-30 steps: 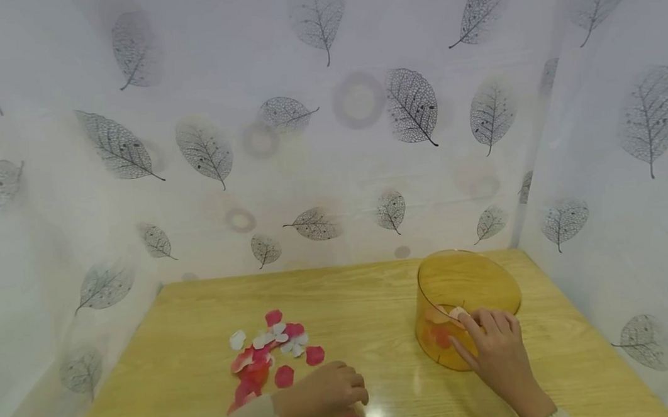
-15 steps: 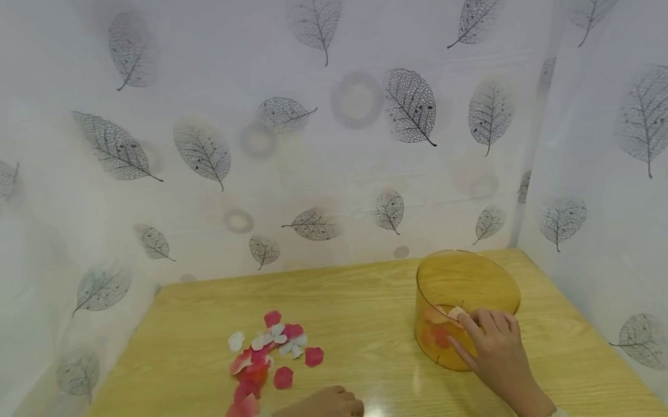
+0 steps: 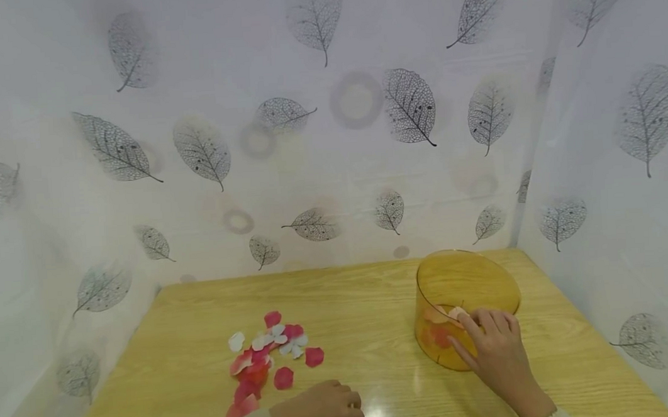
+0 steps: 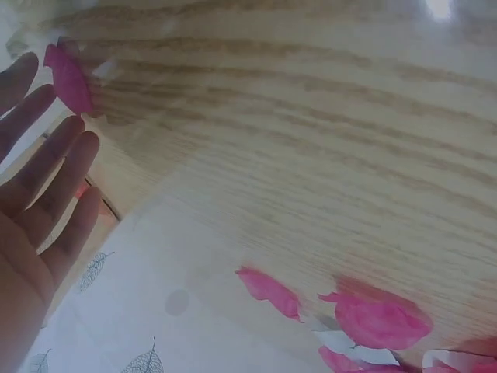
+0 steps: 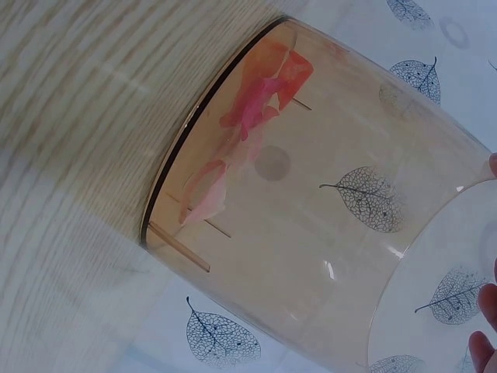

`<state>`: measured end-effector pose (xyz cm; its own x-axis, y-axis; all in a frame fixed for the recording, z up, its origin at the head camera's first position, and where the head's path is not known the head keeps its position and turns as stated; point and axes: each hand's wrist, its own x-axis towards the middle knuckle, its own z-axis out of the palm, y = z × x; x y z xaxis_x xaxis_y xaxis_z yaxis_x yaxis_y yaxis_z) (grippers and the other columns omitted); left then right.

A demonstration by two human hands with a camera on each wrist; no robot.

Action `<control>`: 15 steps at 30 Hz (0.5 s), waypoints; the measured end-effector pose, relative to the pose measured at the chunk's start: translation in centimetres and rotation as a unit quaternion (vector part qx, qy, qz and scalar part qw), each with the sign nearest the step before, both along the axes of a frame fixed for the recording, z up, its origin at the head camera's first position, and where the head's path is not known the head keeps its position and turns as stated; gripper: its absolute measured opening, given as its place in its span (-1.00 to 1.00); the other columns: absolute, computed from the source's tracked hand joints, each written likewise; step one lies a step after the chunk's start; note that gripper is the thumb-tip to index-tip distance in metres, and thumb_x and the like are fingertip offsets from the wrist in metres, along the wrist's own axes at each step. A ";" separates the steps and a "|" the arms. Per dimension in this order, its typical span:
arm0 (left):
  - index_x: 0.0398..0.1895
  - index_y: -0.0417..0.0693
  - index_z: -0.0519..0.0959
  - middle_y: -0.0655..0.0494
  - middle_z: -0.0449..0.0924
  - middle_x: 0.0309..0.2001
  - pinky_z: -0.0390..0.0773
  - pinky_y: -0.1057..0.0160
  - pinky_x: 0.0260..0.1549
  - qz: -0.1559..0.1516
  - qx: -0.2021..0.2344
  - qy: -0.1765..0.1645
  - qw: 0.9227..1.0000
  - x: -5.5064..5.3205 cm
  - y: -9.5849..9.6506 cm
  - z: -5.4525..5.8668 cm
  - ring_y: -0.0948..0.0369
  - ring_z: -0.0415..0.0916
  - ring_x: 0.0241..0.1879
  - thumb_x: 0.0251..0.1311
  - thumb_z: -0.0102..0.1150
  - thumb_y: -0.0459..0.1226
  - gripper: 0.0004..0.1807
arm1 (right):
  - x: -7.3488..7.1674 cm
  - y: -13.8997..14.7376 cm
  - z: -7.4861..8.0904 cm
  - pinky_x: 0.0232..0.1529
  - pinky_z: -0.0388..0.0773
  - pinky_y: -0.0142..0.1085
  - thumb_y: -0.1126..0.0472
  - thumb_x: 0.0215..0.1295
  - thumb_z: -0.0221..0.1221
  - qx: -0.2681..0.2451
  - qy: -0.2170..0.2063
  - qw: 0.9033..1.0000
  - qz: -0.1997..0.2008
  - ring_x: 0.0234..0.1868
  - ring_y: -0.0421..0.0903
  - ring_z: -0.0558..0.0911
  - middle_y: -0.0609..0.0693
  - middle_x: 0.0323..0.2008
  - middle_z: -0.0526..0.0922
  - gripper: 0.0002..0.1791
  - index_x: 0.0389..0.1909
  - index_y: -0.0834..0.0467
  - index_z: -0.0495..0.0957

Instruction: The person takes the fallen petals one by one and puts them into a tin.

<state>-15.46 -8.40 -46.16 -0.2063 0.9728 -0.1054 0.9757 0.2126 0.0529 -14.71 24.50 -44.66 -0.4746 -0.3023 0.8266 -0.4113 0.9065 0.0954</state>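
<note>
My left hand (image 3: 322,412) is low over the table near its front edge. In the left wrist view its fingers are loosely spread, and a pink petal (image 4: 68,80) lies right at the fingertips. My right hand (image 3: 500,351) grips the near rim of a clear amber glass vase (image 3: 432,348), thumb on the outer side and the other fingers over the edge. The right wrist view shows only fingertips (image 5: 488,305) at the mouth. Inside the vase lie red, pink and pale petals (image 5: 256,101) near its bottom.
Left of centre on the wooden table (image 3: 367,295) lies a loose pile of red, pink and white petals (image 3: 257,360), with a single red petal (image 3: 284,378) beside it. Pale leaf-printed sheeting (image 3: 332,171) encloses the table at the back and sides.
My left hand has dropped slightly toward the table's front edge and now covers most of the petal seen there. The right hand and vase have stayed put.
</note>
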 end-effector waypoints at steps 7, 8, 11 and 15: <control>-0.14 0.34 0.56 0.43 0.56 -0.19 0.35 0.57 -0.19 0.003 0.000 0.006 1.000 -0.4 -0.1 -0.4 0.54 0.43 -0.26 0.22 0.09 0.04 -0.80 | 0.1 0.0 0.1 -0.26 0.22 -0.02 -0.29 0.40 -0.34 0.006 -0.011 1.000 -0.006 -0.40 0.04 0.36 0.09 -0.43 0.44 -0.33 -0.27 0.17 0.52; -0.15 0.33 0.56 0.43 0.56 -0.20 0.34 0.58 -0.20 -0.001 0.004 0.014 1.000 -0.4 -0.1 -0.5 0.54 0.43 -0.27 0.21 0.13 0.02 -0.82 | 0.1 0.1 0.1 -0.26 0.22 -0.02 -0.29 0.40 -0.34 0.006 -0.013 1.000 -0.007 -0.40 0.04 0.36 0.09 -0.43 0.44 -0.33 -0.27 0.18 0.51; -0.20 0.33 0.53 0.45 0.53 -0.27 0.32 0.59 -0.24 -0.006 0.014 0.033 0.999 -0.5 -0.1 -0.8 0.54 0.38 -0.34 0.16 0.21 -0.05 -0.85 | 0.1 0.1 0.0 -0.25 0.22 -0.02 -0.29 0.41 -0.36 0.007 -0.018 1.000 -0.011 -0.40 0.04 0.36 0.09 -0.43 0.45 -0.33 -0.26 0.17 0.51; -0.26 0.32 0.51 0.47 0.48 -0.36 0.30 0.59 -0.29 -0.004 0.018 0.038 0.999 -0.6 0.0 -0.9 0.53 0.31 -0.41 0.12 0.25 -0.09 -0.85 | 0.1 0.2 0.0 -0.24 0.22 -0.02 -0.29 0.41 -0.36 0.005 -0.021 1.000 -0.012 -0.39 0.04 0.36 0.09 -0.43 0.45 -0.32 -0.26 0.18 0.51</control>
<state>-16.01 -8.40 -47.11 -0.2041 0.9774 -0.0551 0.9789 0.2036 -0.0144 -14.59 24.66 -44.68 -0.5164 -0.2997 0.8022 -0.3941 0.9148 0.0881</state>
